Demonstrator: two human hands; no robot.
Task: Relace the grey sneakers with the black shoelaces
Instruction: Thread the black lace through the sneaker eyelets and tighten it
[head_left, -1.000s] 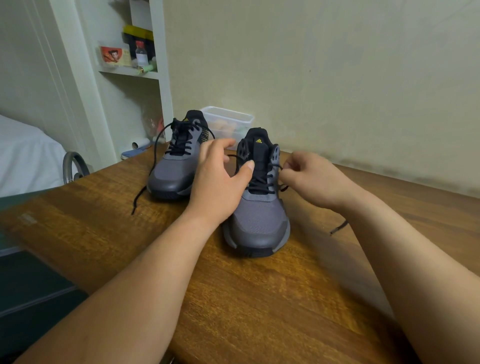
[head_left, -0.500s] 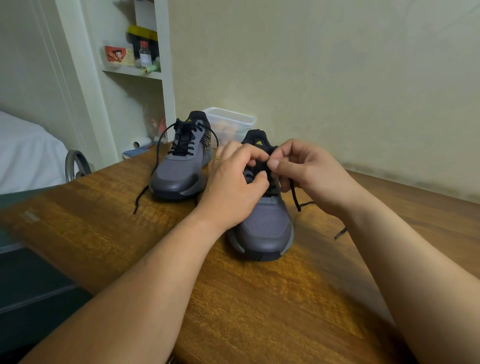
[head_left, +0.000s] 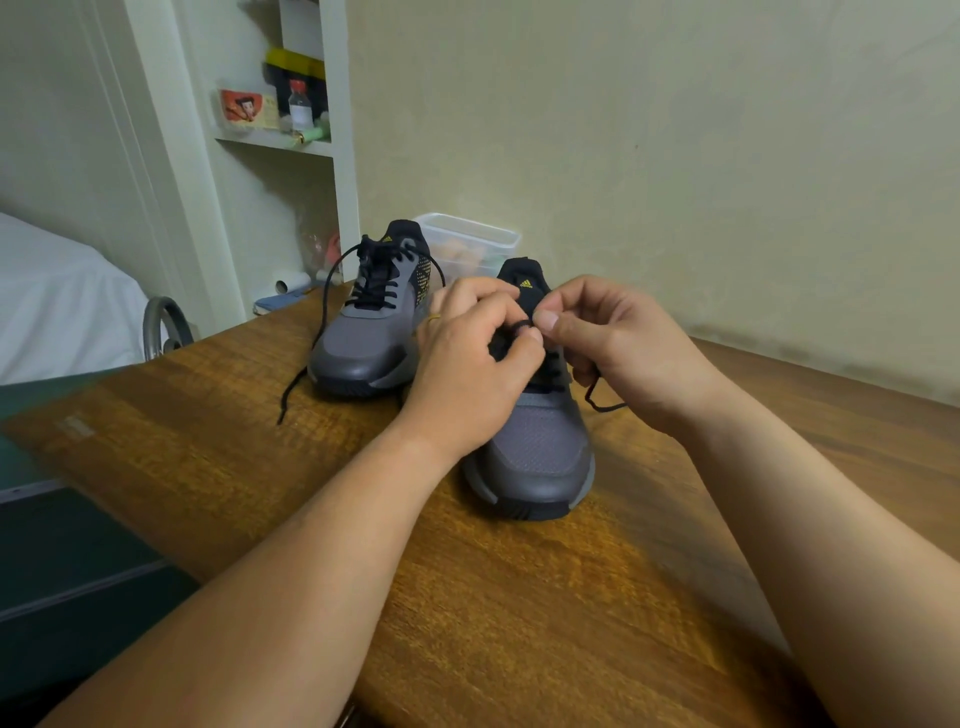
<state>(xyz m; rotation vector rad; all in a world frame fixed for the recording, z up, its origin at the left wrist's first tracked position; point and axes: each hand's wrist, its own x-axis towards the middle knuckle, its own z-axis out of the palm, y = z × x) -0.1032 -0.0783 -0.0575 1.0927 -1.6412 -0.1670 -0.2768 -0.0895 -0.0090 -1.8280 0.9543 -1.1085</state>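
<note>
Head: black shoelace (head_left: 521, 326) in left hand (head_left: 470, 371)

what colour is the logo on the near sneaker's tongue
Yellow logo on the near grey sneaker, clearest in head view.

The person's left forearm (head_left: 291, 561) and right forearm (head_left: 810, 545) are bare along all of their visible length, uncovered from the wrists to the picture's lower edge. The left hand (head_left: 467, 374) wears a thin yellow-gold band ring (head_left: 434, 318) low on one finger. The right hand (head_left: 618, 348) shows a short, plain, neatly trimmed thumbnail (head_left: 546, 319).
</note>
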